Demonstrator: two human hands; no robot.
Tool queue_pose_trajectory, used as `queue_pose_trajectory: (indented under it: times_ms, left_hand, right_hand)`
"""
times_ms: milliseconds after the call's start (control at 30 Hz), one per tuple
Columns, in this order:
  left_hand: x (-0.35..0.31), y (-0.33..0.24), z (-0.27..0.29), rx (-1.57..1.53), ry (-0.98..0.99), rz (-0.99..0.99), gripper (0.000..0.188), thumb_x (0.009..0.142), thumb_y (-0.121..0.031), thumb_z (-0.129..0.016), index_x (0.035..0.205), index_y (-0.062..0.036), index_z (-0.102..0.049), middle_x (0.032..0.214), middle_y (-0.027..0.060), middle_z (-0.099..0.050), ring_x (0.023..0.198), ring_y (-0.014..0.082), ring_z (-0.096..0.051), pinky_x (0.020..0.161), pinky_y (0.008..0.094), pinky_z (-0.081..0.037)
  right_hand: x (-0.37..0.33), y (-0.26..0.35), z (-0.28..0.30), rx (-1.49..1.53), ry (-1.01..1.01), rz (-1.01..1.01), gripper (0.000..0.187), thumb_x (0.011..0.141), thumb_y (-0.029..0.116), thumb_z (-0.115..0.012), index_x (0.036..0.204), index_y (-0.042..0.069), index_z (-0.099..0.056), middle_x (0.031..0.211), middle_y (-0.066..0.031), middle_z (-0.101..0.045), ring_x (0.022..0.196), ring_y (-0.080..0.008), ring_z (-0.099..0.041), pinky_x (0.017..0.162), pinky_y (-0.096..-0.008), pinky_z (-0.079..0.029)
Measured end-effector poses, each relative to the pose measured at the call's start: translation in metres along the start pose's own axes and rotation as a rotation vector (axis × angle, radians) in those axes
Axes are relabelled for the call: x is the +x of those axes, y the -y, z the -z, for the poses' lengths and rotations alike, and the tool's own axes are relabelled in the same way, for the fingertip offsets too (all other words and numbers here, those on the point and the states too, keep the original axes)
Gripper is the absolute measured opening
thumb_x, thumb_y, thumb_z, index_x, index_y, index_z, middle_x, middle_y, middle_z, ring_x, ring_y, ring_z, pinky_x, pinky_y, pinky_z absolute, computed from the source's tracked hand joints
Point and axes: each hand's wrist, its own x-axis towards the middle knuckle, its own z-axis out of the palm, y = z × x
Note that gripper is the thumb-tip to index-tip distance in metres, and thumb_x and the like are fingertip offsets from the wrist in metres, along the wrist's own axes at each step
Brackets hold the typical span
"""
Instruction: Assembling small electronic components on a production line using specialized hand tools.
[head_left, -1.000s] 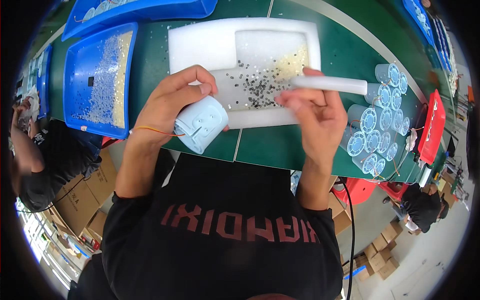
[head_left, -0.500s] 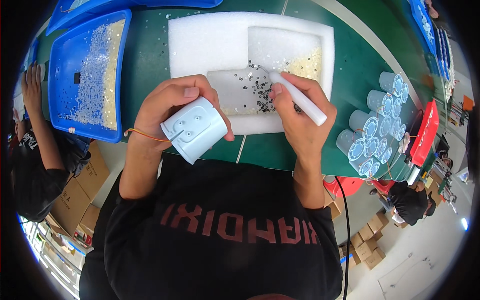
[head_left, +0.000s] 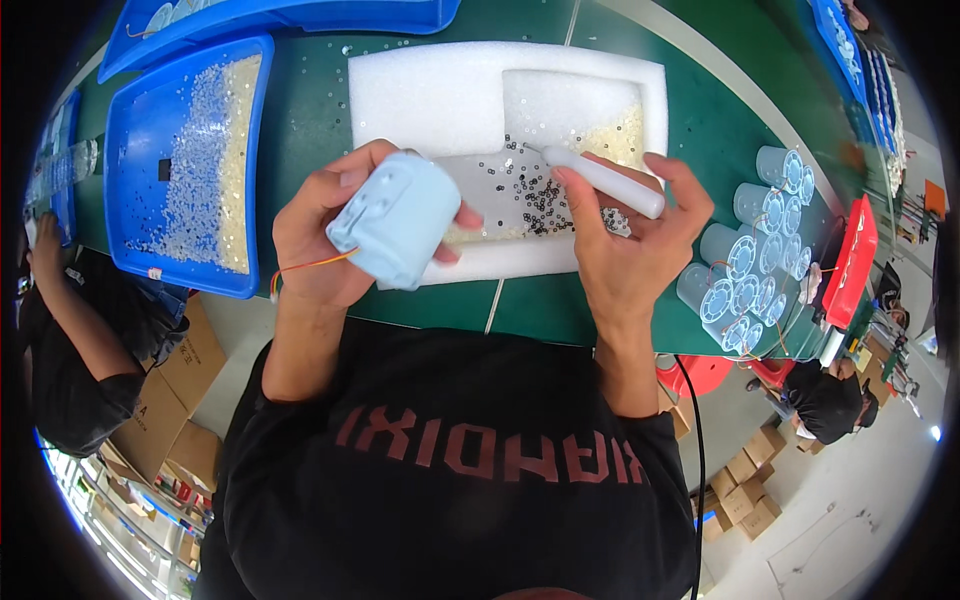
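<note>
A light blue cup-shaped plastic housing (head_left: 410, 225) is gripped in my left hand (head_left: 312, 215), its side tilted upward. Red and yellow wires (head_left: 318, 263) trail from its lower left edge. My right hand (head_left: 630, 245) holds a white pen-shaped tool (head_left: 605, 183) between thumb and fingers, with one finger raised off it. The tool's thin tip points left, over a white foam tray (head_left: 425, 100). Small black ring-like pieces (head_left: 545, 208) lie scattered in the tray's recess below the tip, and pale yellow pieces (head_left: 618, 135) are heaped at its right end.
On the left stands a blue tray (head_left: 130, 205) of small clear and cream pieces. Several similar blue housings (head_left: 742, 255) stand grouped at the right, by a red bin (head_left: 850, 262). Another blue tray (head_left: 300, 12) is at the back. A co-worker's arm (head_left: 75, 300) shows far left.
My left hand has turned the housing, so its studded face now points further left. The fingers of my right hand have spread and shifted on the pen-shaped tool, which lies flatter.
</note>
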Motion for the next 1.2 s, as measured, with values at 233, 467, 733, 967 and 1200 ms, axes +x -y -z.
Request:
queue_pose_trajectory:
  times_ms: [233,467,733,967,1200]
  left_hand:
    - [0.008,0.007,-0.001,-0.035,-0.137,-0.12,0.061,0.1,-0.043,-0.037,0.135,0.0079,-0.037,0.132,0.0296,-0.045,0.127,0.0534,-0.036,0.102,0.051,-0.044]
    - [0.022,0.019,-0.025,0.217,-0.326,-0.341,0.049,0.1,-0.035,-0.044,0.12,0.0095,-0.049,0.117,0.0213,-0.058,0.111,0.0375,-0.055,0.095,0.0425,-0.049]
    - [0.025,0.029,-0.041,0.277,-0.391,-0.407,0.042,0.098,-0.03,-0.053,0.113,0.0091,-0.057,0.108,0.0155,-0.064,0.1,0.0211,-0.063,0.089,0.0334,-0.051]
    - [0.025,0.019,-0.016,0.346,-0.297,-0.545,0.047,0.103,-0.029,-0.035,0.122,0.0119,-0.046,0.12,0.0246,-0.057,0.115,0.045,-0.054,0.1,0.0481,-0.046]
    - [0.022,0.021,-0.016,0.272,-0.29,-0.529,0.046,0.099,-0.031,-0.047,0.115,0.0122,-0.052,0.114,0.0229,-0.061,0.108,0.0349,-0.06,0.095,0.0407,-0.048]
  right_hand:
    - [-0.001,0.001,0.016,-0.229,0.169,0.283,0.03,0.071,0.002,-0.08,0.093,0.004,-0.059,0.091,-0.0128,-0.07,0.08,-0.0237,-0.07,0.066,-0.0286,-0.055]
    - [-0.014,-0.002,0.024,-0.065,0.067,0.238,0.026,0.071,-0.003,-0.077,0.092,-0.002,-0.063,0.094,-0.0169,-0.07,0.086,-0.0239,-0.07,0.075,-0.0301,-0.055]
    - [-0.018,0.009,0.026,0.109,-0.04,0.238,0.025,0.071,-0.004,-0.076,0.092,0.0,-0.063,0.091,-0.0168,-0.07,0.081,-0.0256,-0.07,0.071,-0.0316,-0.056]
    - [-0.006,-0.008,0.023,-0.017,0.07,0.022,0.02,0.074,0.001,-0.073,0.093,0.001,-0.064,0.092,-0.0135,-0.069,0.081,-0.0252,-0.069,0.071,-0.0311,-0.055]
    - [-0.008,-0.011,0.015,-0.082,0.09,0.034,0.021,0.074,0.002,-0.074,0.093,0.002,-0.065,0.092,-0.0131,-0.069,0.082,-0.0247,-0.069,0.072,-0.0308,-0.055]
